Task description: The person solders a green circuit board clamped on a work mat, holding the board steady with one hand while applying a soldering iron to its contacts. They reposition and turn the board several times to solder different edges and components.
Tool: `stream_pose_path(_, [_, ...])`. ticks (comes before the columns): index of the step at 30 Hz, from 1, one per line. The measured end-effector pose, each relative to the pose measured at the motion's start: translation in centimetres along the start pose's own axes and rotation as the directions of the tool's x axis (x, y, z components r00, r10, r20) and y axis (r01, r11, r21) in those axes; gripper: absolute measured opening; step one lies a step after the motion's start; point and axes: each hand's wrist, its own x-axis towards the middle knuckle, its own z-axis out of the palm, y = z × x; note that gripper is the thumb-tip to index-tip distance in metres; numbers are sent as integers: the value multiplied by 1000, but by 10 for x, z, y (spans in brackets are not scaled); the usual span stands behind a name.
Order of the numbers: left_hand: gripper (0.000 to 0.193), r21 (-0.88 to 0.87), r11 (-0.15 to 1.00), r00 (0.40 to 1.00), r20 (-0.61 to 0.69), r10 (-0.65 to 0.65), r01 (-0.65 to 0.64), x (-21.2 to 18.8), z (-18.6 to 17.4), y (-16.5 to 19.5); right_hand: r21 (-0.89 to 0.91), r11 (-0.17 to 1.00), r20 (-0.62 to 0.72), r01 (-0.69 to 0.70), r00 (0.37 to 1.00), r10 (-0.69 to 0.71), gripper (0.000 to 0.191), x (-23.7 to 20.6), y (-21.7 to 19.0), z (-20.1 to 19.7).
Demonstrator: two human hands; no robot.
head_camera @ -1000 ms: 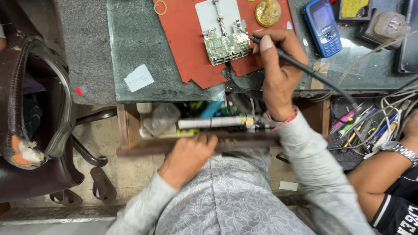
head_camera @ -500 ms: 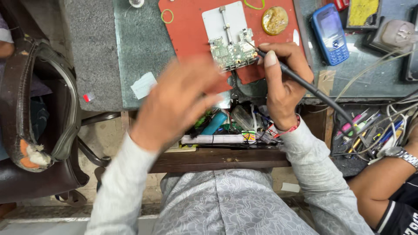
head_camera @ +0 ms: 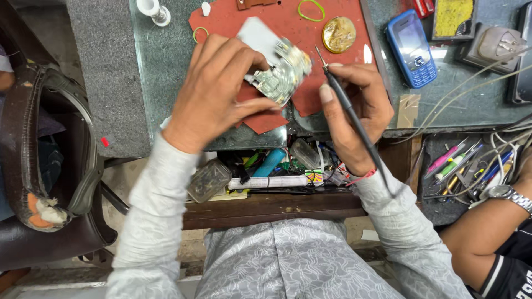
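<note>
My left hand (head_camera: 219, 91) grips a small circuit board (head_camera: 281, 75) clamped in a white metal holder (head_camera: 258, 36), lifted and tilted above the red mat (head_camera: 266, 16). My right hand (head_camera: 354, 113) holds a black soldering iron (head_camera: 346, 105) like a pen. Its thin tip points up, just right of the board and not touching it. The iron's cable runs down over my right sleeve.
A round brass tin (head_camera: 339, 34), a blue keypad phone (head_camera: 411, 47), a yellow sponge tray (head_camera: 451, 16) and a plug adapter (head_camera: 496, 44) lie on the glass bench (head_camera: 160, 66). An open drawer (head_camera: 266, 174) holds clutter. Another person's arm with a wristwatch (head_camera: 501, 194) is at the right. A worn chair (head_camera: 39, 166) stands left.
My left hand rose from the drawer edge to the bench and took hold of the board holder, lifting and tilting it. The soldering tip came off the board.
</note>
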Motion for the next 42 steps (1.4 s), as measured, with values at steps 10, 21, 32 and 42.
stream_pose_path(10, [50, 59, 954, 937, -218, -274, 293, -9, 43, 38, -138, 985, 140, 108, 986, -89, 14, 4, 2, 2])
stream_pose_path(21, [32, -4, 980, 977, -88, -196, 197, -7, 25, 8, -66, 998, 121, -17, 992, 25, 16, 8, 21, -2])
stream_pose_path(32, [35, -21, 966, 966, -36, -257, 256, -10, 31, 1, -164, 981, 203, 102, 977, -68, 17, 17, 20, 1])
stream_pose_path(42, [35, -20, 974, 974, -13, -226, 226, -9, 27, -1, -82, 997, 185, -4, 983, 19, 15, 15, 23, 0])
